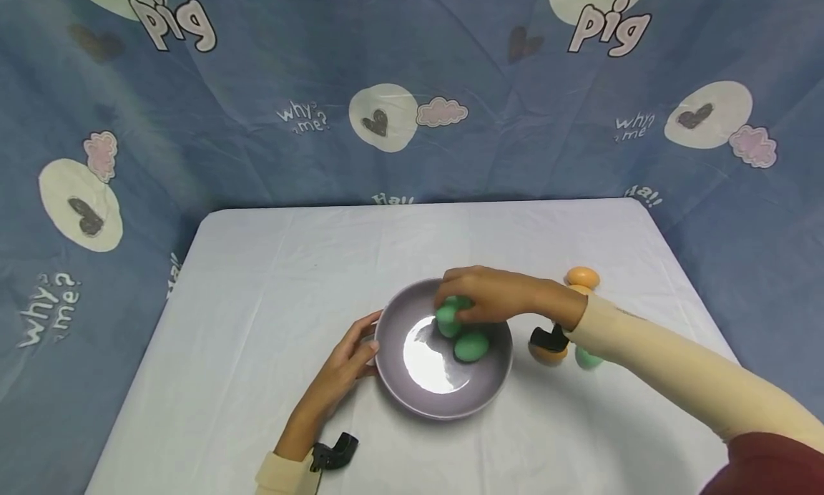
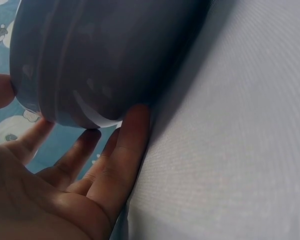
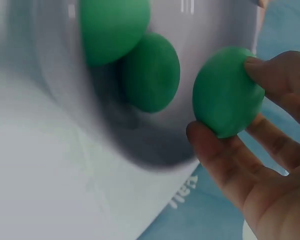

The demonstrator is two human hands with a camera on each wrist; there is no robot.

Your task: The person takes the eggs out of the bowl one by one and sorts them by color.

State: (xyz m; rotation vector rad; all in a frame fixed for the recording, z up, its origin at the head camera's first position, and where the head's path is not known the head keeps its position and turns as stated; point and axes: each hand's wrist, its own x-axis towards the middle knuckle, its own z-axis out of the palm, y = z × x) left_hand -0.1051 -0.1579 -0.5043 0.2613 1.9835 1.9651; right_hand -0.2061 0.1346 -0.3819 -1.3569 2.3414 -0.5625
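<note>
Right hand (image 1: 483,295): over the far right part of a purple-grey bowl (image 1: 412,395), thumb and fingertips pinching a green egg (image 3: 229,92). From the head view the egg sits inside the bowl's outline; cannot tell whether it touches the bowl's floor.

Two more green eggs lie in the bowl: a nearer egg (image 3: 112,30) and a smaller-looking egg (image 3: 151,72) beside it in the right wrist view. Contact between these two: cannot tell.

Left hand (image 1: 350,359): at the bowl's left side, fingers spread and fairly straight, tips touching the outer wall, thumb at the rim. The fingers are not wrapped round the bowl.

Bowl stands upright on a white-covered table (image 1: 277,266); a bright patch of reflected light shows inside it.

Right of the bowl, around the right forearm: an orange egg (image 1: 583,277), a yellowish egg (image 1: 579,289) close by it and partly hidden, a lower orange egg (image 1: 547,357) partly behind a black wrist device (image 1: 547,339), and an outlying green egg (image 1: 587,359) just beside that one, partly covered by the cream sleeve (image 1: 656,359).

Behind the table: a blue printed cloth (image 1: 257,51).
</note>
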